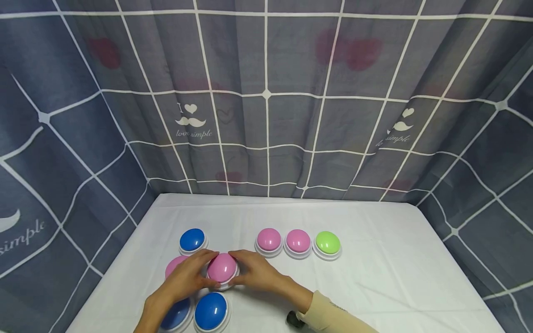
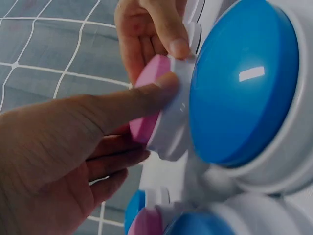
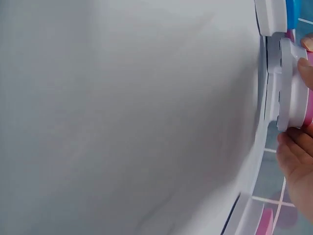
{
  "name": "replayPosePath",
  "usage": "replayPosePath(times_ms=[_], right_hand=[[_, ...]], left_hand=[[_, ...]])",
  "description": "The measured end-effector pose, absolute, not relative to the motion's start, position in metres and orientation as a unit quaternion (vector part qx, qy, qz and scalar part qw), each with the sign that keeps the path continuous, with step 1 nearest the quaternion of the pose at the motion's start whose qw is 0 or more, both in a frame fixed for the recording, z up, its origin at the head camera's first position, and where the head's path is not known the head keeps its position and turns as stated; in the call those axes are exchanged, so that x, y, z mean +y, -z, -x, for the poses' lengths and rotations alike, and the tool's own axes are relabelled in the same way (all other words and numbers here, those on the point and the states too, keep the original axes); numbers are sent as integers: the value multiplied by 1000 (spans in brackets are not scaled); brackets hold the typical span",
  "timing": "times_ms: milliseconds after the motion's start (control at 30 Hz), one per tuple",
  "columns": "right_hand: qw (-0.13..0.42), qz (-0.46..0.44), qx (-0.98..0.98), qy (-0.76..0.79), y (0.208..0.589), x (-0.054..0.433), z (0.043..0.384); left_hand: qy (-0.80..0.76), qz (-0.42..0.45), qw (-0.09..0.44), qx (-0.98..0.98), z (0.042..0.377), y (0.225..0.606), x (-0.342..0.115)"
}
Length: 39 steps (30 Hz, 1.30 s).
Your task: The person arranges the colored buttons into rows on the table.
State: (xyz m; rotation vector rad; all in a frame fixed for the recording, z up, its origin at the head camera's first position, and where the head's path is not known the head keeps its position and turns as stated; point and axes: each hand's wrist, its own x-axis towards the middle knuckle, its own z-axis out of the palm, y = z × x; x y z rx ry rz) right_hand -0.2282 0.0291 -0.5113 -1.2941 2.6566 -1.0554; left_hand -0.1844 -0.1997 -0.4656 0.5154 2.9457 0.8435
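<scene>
Both hands hold one pink dome button with a white base (image 1: 222,267) from opposite sides. My left hand (image 1: 187,277) grips its left side, thumb at the near edge and fingers at the far edge. On its right side, my right hand (image 1: 260,274) pinches it the same way. The right wrist view shows the white base (image 3: 296,93) seemingly tilted and a little off the cloth. Just nearer stands a blue button (image 1: 211,311), large in the left wrist view. Another blue button (image 1: 176,314) and a pink button (image 1: 174,266) are partly hidden by my left hand and forearm.
Farther back on the left is a blue button (image 1: 192,239). Right of the hands, two pink buttons (image 1: 269,239) and a green button (image 1: 327,243) form a row on the white cloth (image 1: 374,268). A small dark object (image 1: 294,320) lies by the right sleeve. Grey checked curtains (image 1: 291,120) surround the table.
</scene>
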Motion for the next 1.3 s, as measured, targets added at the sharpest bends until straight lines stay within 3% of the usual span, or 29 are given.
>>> replayPosePath(times_ms=[433, 900, 1300], right_hand=[[-34, 375, 814, 442, 514, 90, 221], [-33, 324, 794, 513, 510, 163, 212], [-56, 264, 808, 524, 509, 222, 202]], left_hand=[[-300, -227, 30, 926, 200, 462, -152], [-298, -308, -45, 902, 211, 465, -82], [-297, -349, -46, 888, 226, 470, -20]])
